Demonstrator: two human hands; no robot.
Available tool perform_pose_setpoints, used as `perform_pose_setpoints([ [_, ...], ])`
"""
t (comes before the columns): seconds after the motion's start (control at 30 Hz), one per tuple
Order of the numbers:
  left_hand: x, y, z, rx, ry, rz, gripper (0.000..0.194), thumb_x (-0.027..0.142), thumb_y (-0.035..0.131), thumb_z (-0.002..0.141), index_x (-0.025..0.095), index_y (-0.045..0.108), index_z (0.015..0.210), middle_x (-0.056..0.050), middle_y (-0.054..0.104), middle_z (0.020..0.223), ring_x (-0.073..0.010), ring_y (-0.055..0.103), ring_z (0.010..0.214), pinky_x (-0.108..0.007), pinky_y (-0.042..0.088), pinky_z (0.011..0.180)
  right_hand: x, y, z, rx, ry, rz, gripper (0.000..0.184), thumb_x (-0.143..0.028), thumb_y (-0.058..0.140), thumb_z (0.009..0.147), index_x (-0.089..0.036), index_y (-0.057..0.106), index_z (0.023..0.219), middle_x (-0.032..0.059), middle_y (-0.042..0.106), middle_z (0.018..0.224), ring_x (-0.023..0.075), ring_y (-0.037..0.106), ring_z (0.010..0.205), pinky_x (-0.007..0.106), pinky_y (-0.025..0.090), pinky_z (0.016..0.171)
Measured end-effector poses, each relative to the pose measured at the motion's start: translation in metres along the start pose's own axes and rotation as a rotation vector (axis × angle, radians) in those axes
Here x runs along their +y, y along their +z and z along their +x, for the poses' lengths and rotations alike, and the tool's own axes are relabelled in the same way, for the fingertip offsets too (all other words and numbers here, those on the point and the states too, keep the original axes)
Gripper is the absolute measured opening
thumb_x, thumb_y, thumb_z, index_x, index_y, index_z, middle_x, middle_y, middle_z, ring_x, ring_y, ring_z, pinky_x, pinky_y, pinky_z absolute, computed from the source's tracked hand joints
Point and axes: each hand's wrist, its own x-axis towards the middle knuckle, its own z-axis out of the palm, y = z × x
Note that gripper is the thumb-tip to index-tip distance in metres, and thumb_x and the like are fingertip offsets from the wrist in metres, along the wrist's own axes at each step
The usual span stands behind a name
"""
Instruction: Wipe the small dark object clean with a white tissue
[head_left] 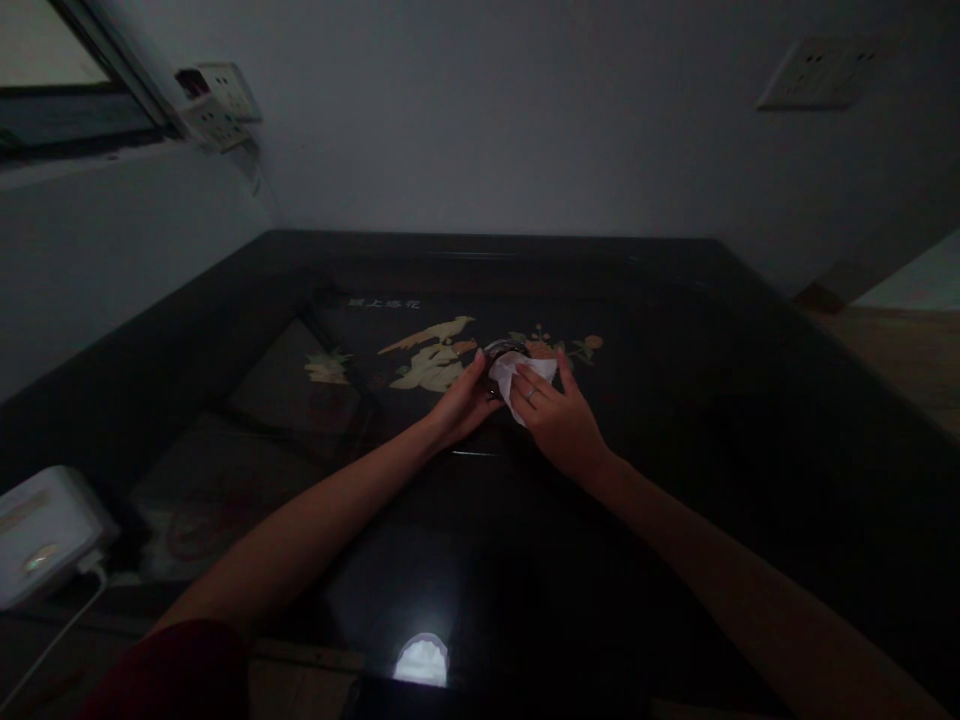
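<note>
My left hand (463, 404) grips a small dark, shiny, rounded object (496, 352) by its left side, above the middle of the table. The dim light hides what kind of object it is. Against its right side, my right hand (559, 415) presses a crumpled white tissue (517, 372) with its fingers; one finger wears a ring. The tissue covers much of the object's near face, and its loose corner hangs down between the hands.
The glossy black table (570, 600) has a bird-and-flower picture (431, 365) on its top. A white box-shaped device (52, 530) with a cable sits at the left edge. Wall sockets (821, 72) are at upper right, others (225, 95) near the window at upper left.
</note>
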Motion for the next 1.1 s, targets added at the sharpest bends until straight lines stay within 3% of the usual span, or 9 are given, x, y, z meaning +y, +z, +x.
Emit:
perform_pose_setpoints([
  [0.17,-0.004,-0.002,0.003,0.010,0.015,-0.022,0.034,0.045,0.054,0.089,0.016,0.068,0.101,-0.007,0.069,0.100,-0.0158,0.061,0.095,-0.028,0.044,0.089,-0.009,0.003,-0.003,0.031,0.057,0.003,0.032,-0.007,0.038,0.094,-0.008,0.064,0.113,0.0163,0.069,0.116,0.0261,0.060,0.114,0.051,0.040,0.097],
  [0.3,-0.006,-0.006,0.005,-0.013,0.020,0.015,0.036,0.045,0.057,0.087,0.016,0.066,0.106,-0.008,0.067,0.107,-0.0188,0.059,0.103,-0.031,0.042,0.094,-0.014,0.007,-0.005,0.033,0.048,0.065,0.032,-0.007,0.037,0.094,-0.005,0.062,0.114,0.0187,0.069,0.113,0.0262,0.062,0.108,0.045,0.044,0.091],
  [0.47,-0.006,-0.009,0.003,-0.051,0.044,0.101,0.042,0.047,0.064,0.082,0.020,0.062,0.114,-0.008,0.063,0.118,-0.0222,0.056,0.113,-0.034,0.041,0.097,-0.018,0.017,-0.005,0.088,0.145,0.308,0.033,-0.008,0.032,0.095,-0.005,0.061,0.111,0.0179,0.070,0.105,0.0241,0.064,0.097,0.038,0.048,0.086],
  [0.63,-0.005,-0.008,0.002,-0.054,0.056,0.116,0.042,0.047,0.063,0.083,0.019,0.061,0.114,-0.009,0.063,0.119,-0.0231,0.055,0.114,-0.035,0.040,0.098,-0.020,0.017,-0.004,0.101,0.207,0.495,0.031,-0.017,0.030,0.098,-0.011,0.059,0.109,0.0153,0.069,0.100,0.0252,0.063,0.095,0.039,0.049,0.082],
  [0.9,-0.004,-0.007,0.004,0.001,0.039,0.037,0.033,0.042,0.061,0.085,0.018,0.064,0.107,-0.008,0.066,0.109,-0.0188,0.060,0.100,-0.031,0.045,0.090,-0.014,0.009,-0.003,-0.078,0.111,0.211,0.030,-0.012,0.041,0.093,-0.005,0.059,0.117,0.0195,0.066,0.116,0.0255,0.060,0.107,0.038,0.045,0.089],
  [1.1,-0.007,-0.008,0.008,0.026,0.037,0.001,0.032,0.045,0.058,0.086,0.020,0.065,0.105,-0.007,0.066,0.106,-0.0166,0.059,0.094,-0.028,0.046,0.082,0.005,0.007,-0.003,-0.070,0.010,0.046,0.033,-0.008,0.039,0.093,-0.008,0.061,0.119,0.0172,0.064,0.123,0.0265,0.055,0.121,0.048,0.038,0.099],
])
